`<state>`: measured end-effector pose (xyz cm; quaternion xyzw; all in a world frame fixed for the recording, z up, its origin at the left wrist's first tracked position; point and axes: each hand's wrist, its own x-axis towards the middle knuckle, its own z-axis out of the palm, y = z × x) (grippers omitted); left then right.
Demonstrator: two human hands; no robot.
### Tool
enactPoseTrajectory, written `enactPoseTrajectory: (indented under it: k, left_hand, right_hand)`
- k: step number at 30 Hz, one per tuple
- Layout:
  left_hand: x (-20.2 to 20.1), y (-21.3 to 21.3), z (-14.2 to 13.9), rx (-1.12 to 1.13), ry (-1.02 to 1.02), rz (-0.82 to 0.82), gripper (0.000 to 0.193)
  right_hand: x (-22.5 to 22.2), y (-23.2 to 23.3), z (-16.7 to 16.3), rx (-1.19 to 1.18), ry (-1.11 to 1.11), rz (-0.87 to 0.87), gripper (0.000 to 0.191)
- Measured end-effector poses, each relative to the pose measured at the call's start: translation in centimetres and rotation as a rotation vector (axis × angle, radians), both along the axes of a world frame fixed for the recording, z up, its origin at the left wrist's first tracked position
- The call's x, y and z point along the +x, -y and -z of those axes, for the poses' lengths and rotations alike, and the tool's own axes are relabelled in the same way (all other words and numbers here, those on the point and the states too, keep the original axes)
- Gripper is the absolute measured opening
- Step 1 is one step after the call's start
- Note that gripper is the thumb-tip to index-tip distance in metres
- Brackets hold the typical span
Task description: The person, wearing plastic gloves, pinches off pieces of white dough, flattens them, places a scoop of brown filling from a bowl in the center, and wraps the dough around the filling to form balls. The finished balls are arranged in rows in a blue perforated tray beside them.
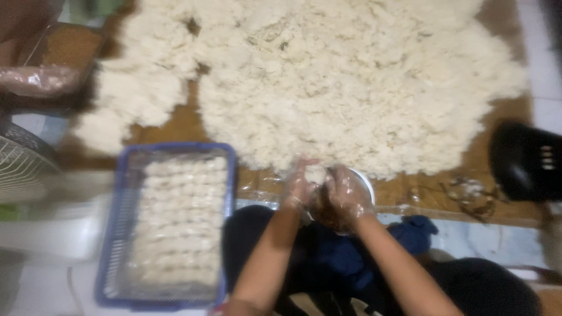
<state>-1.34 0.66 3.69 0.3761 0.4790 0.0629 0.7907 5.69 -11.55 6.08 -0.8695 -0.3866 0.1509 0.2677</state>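
Where rice [351, 82] spreads — brown mat [187, 126], pale floor [468, 234].

**Packages, labels, signs, screens**

No labels, signs or screens are visible. One item may count as packaging: a crumpled, clear pinkish plastic bag [38, 79] at the upper left edge, lying beside the brown surface. The view is too blurred to show what it holds.

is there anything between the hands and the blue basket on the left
Nothing visible does. The left hand and right hand sit at a small bowl by the rice heap; only bare mat separates them from the blue basket.
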Motion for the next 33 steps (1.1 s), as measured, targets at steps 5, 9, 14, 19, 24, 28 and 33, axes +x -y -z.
enactPoseTrajectory:
  k: [5, 9, 14, 19, 24, 28, 33]
  left_hand:
    - [1.0, -0.7, 4.9, 0.298, 0.078, 0.11, 0.043]
    - [1.2, -0.7, 8.5, 0.526, 0.064, 0.193, 0.035]
    - [1.8, -1.1, 10.9, 0.957, -0.031, 0.315, 0.025]
    - [2.0, -1.1, 11.0, 1.184, 0.03, 0.338, 0.021]
    - [1.2, 0.3, 7.6, 0.625, 0.22, 0.098, 0.029]
    - [0.6, 0.9, 3.4, 0.256, 0.054, 0.047, 0.031]
    - [0.5, 0.5, 2.7, 0.332, -0.058, 0.185, 0.027]
  right_hand:
    - [-1.8, 1.9, 3.7, -0.258, 0.264, -0.225, 0.031]
    - [-1.4, 1.7, 5.7, -0.111, 0.204, -0.306, 0.021]
    - [-1.4, 2.0, 7.3, -0.428, 0.601, -0.436, 0.034]
    - [2.2, 1.0, 7.1, -0.257, 0.036, -0.18, 0.025]
    - [3.0, 0.8, 3.5, 0.023, -0.148, 0.015, 0.025]
    - [1.5, 0.1, 1.1, 0.282, 0.013, -0.103, 0.028]
    - [1.4, -0.7, 2.9, 0.22, -0.148, 0.133, 0.015]
